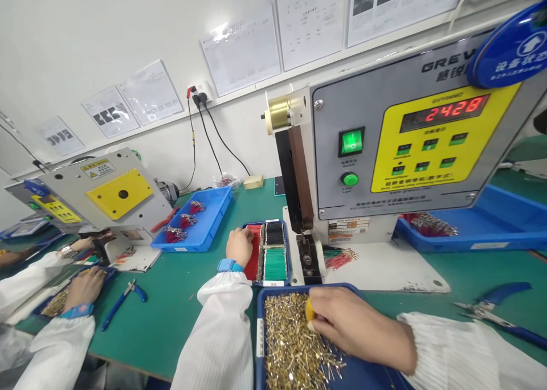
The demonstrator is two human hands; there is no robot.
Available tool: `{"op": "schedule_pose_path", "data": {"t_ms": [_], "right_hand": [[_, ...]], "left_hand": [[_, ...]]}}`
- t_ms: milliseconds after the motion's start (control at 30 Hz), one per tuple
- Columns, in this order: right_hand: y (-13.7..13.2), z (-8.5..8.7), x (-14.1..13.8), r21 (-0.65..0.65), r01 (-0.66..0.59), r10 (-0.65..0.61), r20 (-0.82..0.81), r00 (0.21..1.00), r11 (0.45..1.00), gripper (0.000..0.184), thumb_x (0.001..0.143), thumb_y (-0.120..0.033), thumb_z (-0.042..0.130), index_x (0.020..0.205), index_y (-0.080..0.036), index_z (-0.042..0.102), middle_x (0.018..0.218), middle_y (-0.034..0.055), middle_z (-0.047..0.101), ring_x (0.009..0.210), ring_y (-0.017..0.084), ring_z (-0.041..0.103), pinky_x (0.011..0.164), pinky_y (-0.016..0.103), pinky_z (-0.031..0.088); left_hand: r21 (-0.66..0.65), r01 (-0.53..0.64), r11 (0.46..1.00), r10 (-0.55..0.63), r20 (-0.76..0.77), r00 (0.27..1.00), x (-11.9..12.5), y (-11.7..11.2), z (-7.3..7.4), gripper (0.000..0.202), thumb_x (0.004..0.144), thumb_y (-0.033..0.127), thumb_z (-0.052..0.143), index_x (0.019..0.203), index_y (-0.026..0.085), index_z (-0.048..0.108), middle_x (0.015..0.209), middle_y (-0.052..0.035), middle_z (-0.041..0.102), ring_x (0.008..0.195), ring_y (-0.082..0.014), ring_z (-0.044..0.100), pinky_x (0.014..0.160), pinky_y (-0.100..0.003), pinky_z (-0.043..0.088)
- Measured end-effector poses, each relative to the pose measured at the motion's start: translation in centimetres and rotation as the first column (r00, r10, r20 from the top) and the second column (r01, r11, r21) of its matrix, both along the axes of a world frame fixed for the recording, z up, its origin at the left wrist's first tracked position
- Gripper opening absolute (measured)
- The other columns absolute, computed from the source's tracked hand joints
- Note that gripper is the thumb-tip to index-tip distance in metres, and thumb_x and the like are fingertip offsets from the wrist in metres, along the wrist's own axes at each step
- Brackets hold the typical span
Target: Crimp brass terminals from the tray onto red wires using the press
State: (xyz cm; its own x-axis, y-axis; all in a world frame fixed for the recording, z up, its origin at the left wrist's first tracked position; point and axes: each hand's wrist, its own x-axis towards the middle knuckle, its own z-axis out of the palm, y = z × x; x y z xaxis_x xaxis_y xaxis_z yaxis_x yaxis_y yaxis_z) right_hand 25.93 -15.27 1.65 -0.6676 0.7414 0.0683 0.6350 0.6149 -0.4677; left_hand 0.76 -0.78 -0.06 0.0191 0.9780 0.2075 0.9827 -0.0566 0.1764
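Observation:
My left hand [240, 246], with a blue wrist strap [229, 266], is at the left edge of a divided tray [288, 267]. Its curled fingers touch the bundle of red wires [255, 252]; whatever they pinch is hidden. Black wires [274, 233] and green wires [274, 263] lie in the other compartments. My right hand [356, 324] is over a blue tray [359, 373] of loose gold metal terminals [294, 339]. A yellow finger cover [310, 309] shows on one finger. Thumb and fingers are pinched together at the terminals, and I cannot see what is between them.
A crimping machine [342, 208] reading 2428 stands ahead, with finished-looking wires [339, 258] on its base. Pliers [498, 310] lie at right, another pair [126, 302] at left. Blue bins [213, 216] hold wire bundles. A co-worker's hand [88, 287] is at the machine on the left.

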Motion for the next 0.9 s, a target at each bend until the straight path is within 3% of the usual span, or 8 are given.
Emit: {"op": "schedule_pose_path", "data": {"t_ms": [200, 400, 600, 900], "right_hand": [[-0.07, -0.07, -0.02, 0.010, 0.090, -0.088, -0.111, 0.990, 0.996, 0.013, 0.088, -0.015, 0.054, 0.076, -0.015, 0.054, 0.085, 0.0051, 0.058, 0.070, 0.015, 0.053, 0.063, 0.028, 0.039], [-0.04, -0.36, -0.06, -0.019, 0.161, -0.162, -0.105, 0.981, 0.987, 0.014, 0.094, -0.019, 0.047, 0.082, -0.016, 0.053, 0.075, 0.0041, 0.060, 0.068, 0.017, 0.056, 0.061, 0.029, 0.038], [0.06, -0.40, -0.09, -0.039, 0.124, -0.127, -0.099, 0.987, 0.992, 0.007, 0.088, -0.015, 0.054, 0.081, -0.016, 0.057, 0.077, 0.0034, 0.062, 0.066, 0.015, 0.055, 0.060, 0.027, 0.036], [-0.03, -0.30, -0.06, -0.019, 0.091, -0.092, -0.066, 0.994, 0.996, 0.012, 0.085, -0.014, 0.055, 0.074, -0.016, 0.053, 0.073, 0.0014, 0.059, 0.063, 0.013, 0.050, 0.058, 0.026, 0.033]], "left_hand": [[-0.002, 0.004, 1.000, -0.004, -0.001, 1.000, -0.12, 0.03, 0.11, 0.022, 0.086, 0.010, 0.049, 0.079, 0.018, 0.068, 0.087, -0.0078, 0.063, 0.086, -0.0218, 0.055, 0.075, -0.030, 0.038], [-0.009, 0.028, 1.000, -0.028, 0.006, 1.000, -0.28, -0.01, 0.29, 0.020, 0.084, 0.010, 0.053, 0.081, 0.020, 0.070, 0.087, -0.0066, 0.064, 0.087, -0.0215, 0.056, 0.077, -0.030, 0.039], [-0.003, 0.018, 1.000, -0.018, -0.015, 1.000, 0.06, -0.08, 0.24, 0.022, 0.087, 0.010, 0.049, 0.080, 0.018, 0.068, 0.088, -0.0083, 0.064, 0.087, -0.0227, 0.056, 0.075, -0.030, 0.038], [-0.005, 0.015, 1.000, -0.015, -0.044, 0.999, 0.15, -0.06, 0.21, 0.022, 0.087, 0.010, 0.047, 0.079, 0.018, 0.066, 0.087, -0.0085, 0.063, 0.085, -0.0225, 0.055, 0.074, -0.031, 0.036]]}}
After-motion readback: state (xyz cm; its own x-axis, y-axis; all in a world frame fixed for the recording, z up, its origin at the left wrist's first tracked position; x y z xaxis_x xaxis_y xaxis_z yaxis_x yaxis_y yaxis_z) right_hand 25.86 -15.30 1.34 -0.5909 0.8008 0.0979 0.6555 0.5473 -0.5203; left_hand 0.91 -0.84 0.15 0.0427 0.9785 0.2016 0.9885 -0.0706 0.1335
